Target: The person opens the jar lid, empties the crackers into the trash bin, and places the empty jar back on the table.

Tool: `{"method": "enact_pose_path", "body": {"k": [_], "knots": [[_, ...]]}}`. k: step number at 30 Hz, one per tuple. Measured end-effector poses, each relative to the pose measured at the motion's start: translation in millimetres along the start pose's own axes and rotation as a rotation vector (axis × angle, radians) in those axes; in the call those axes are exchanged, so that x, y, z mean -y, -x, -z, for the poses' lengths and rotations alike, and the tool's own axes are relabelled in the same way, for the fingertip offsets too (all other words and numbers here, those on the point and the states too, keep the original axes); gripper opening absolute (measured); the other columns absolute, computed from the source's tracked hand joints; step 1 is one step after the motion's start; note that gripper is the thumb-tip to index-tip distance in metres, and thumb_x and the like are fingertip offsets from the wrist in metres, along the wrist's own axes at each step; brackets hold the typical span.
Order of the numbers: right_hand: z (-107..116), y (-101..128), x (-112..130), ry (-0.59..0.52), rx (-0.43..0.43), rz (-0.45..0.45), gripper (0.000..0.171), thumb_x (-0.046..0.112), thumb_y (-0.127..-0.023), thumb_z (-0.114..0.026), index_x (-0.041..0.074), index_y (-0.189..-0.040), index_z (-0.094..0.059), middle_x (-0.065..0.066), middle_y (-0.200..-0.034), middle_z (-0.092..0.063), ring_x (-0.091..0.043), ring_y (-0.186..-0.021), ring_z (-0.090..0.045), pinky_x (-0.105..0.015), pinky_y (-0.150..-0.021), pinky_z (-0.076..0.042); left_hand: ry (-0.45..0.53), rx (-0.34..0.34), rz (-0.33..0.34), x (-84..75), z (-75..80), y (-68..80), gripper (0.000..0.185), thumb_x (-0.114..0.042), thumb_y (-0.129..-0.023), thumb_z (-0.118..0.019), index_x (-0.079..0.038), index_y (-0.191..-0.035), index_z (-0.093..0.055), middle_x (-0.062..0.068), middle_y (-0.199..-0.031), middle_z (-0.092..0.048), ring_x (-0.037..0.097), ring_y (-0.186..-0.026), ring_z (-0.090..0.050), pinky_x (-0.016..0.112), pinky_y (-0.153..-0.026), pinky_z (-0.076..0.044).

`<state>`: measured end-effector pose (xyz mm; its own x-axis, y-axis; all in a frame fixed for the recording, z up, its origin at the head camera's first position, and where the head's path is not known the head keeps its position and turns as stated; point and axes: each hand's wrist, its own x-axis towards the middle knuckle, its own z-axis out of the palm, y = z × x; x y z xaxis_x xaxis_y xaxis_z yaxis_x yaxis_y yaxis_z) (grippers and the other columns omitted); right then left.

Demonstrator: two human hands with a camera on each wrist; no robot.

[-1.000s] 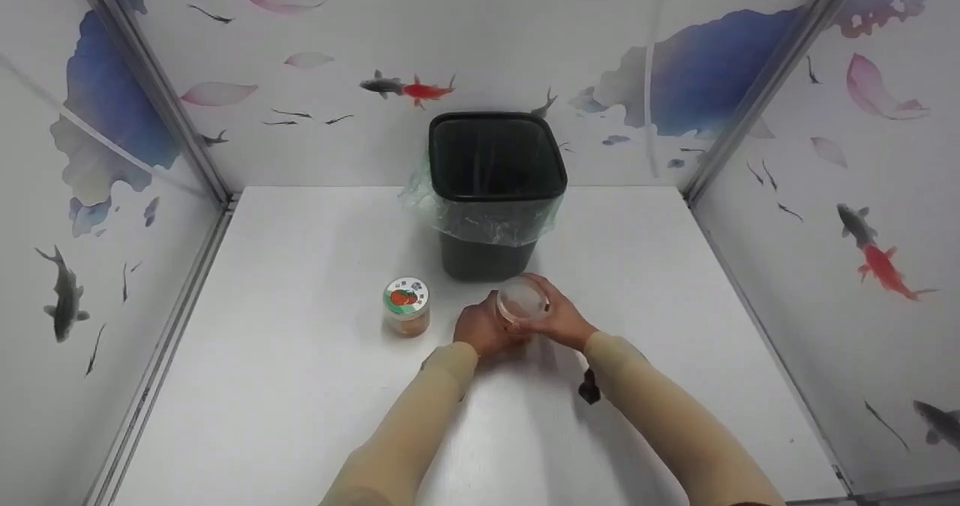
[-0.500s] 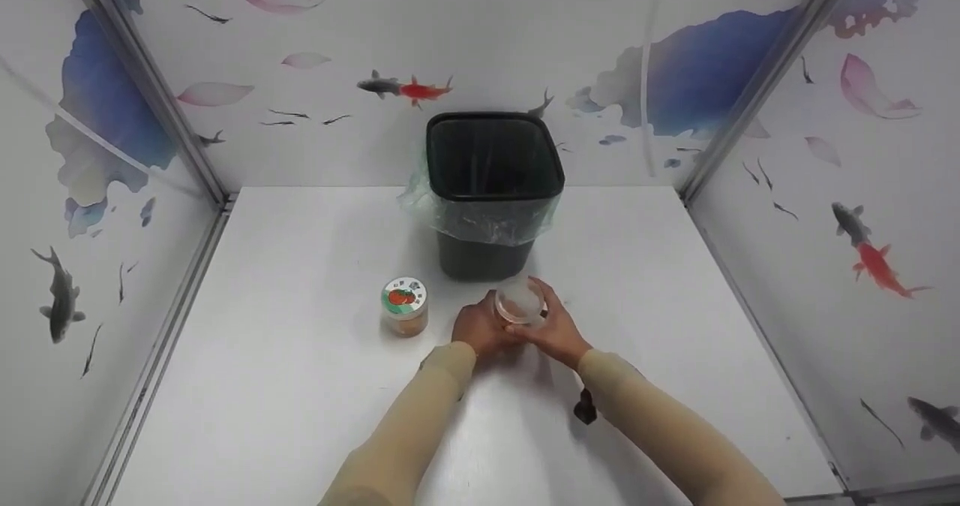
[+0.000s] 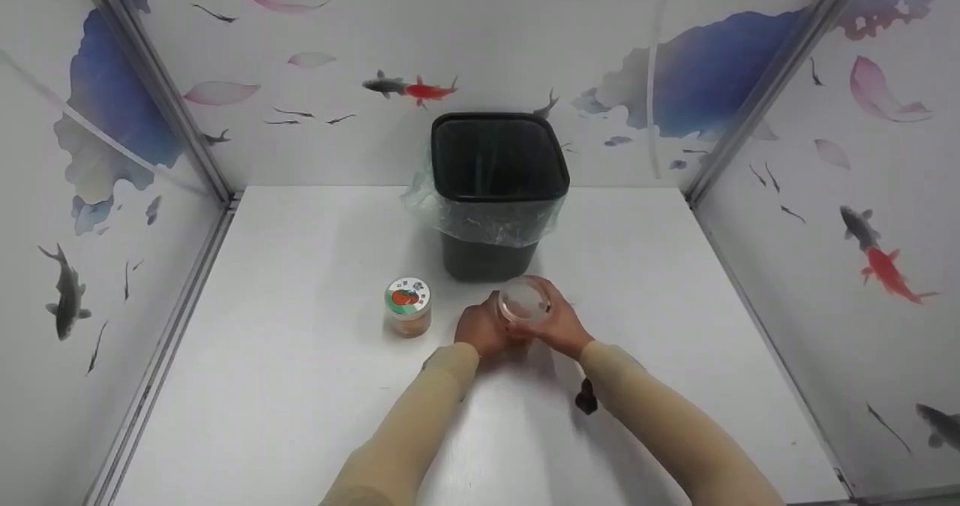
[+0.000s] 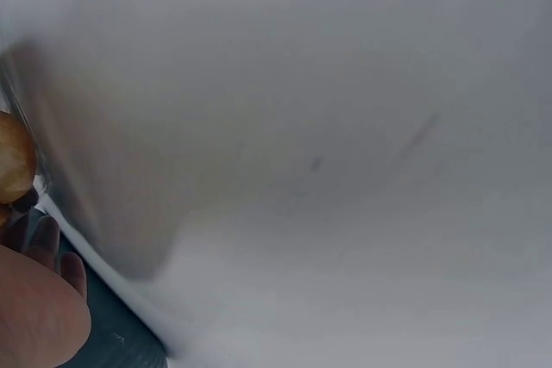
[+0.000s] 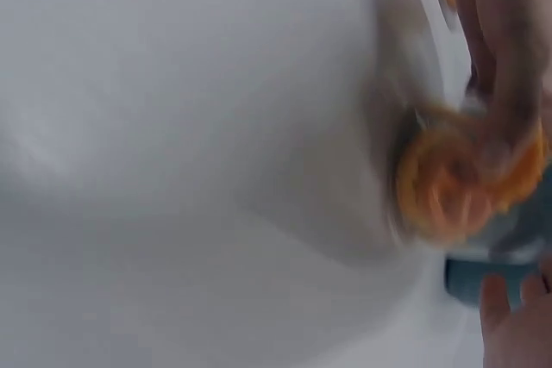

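Both hands surround a clear plastic jar (image 3: 523,301) in front of the bin. My left hand (image 3: 478,329) grips its left side, low down. From the right, my right hand (image 3: 562,326) curls round its upper part, thumb toward me and fingers on the far side. The round top looks translucent and carries no printed label. Orange pieces show inside the jar (image 5: 444,183) in the right wrist view, though blurred. A second jar (image 3: 408,307) stands upright to the left, with a printed lid of orange fruit on white and green. The left wrist view catches only part of my left hand (image 4: 39,308).
Behind the hands stands a dark square bin (image 3: 489,254) with a translucent green liner folded over its rim. White panels (image 3: 525,25) painted with fish and petals enclose the white table (image 3: 300,416). A small black object (image 3: 586,397) hangs at the right wrist.
My right wrist has shifted slightly toward me and back, its hand staying round the jar's upper part. The left hand and both jars hold their places.
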<state>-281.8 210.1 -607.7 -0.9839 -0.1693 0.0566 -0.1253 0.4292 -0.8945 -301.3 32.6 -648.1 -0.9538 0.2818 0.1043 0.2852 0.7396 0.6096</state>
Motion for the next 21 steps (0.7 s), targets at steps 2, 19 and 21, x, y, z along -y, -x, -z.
{"method": "enact_pose_path", "body": {"k": [2, 19, 21], "knots": [[7.2, -4.1, -0.2, 0.005, 0.058, 0.017, 0.096, 0.034, -0.063, -0.096, 0.028, -0.145, -0.046, 0.002, -0.14, -0.053, -0.022, -0.129, -0.047, -0.049, -0.107, -0.035, 0.011, 0.001, 0.002, -0.1, -0.3, 0.2, 0.093, -0.066, -0.063, -0.081, -0.01, -0.132, -0.052, 0.005, -0.106, -0.07, 0.02, -0.095, -0.067, 0.035, -0.088, -0.053], [14.5, 1.1, 14.6, 0.023, 0.106, 0.018, 0.096, 0.026, -0.067, -0.094, 0.021, -0.148, -0.043, -0.003, -0.141, -0.052, -0.025, -0.128, -0.048, -0.053, -0.107, -0.036, 0.006, 0.001, 0.014, 1.4, -1.1, -0.4, 0.095, -0.068, -0.062, -0.08, -0.011, -0.132, -0.052, 0.004, -0.104, -0.07, 0.021, -0.093, -0.067, 0.036, -0.087, -0.053], [12.7, 0.5, 8.9, 0.063, 0.088, 0.013, 0.098, 0.034, -0.067, -0.093, 0.022, -0.15, -0.041, -0.002, -0.143, -0.049, -0.023, -0.129, -0.047, -0.051, -0.106, -0.038, 0.0, 0.001, 0.012, 1.0, 0.3, -1.0, 0.098, -0.068, -0.063, -0.079, -0.009, -0.136, -0.051, 0.006, -0.107, -0.07, 0.022, -0.095, -0.067, 0.036, -0.088, -0.053]]}}
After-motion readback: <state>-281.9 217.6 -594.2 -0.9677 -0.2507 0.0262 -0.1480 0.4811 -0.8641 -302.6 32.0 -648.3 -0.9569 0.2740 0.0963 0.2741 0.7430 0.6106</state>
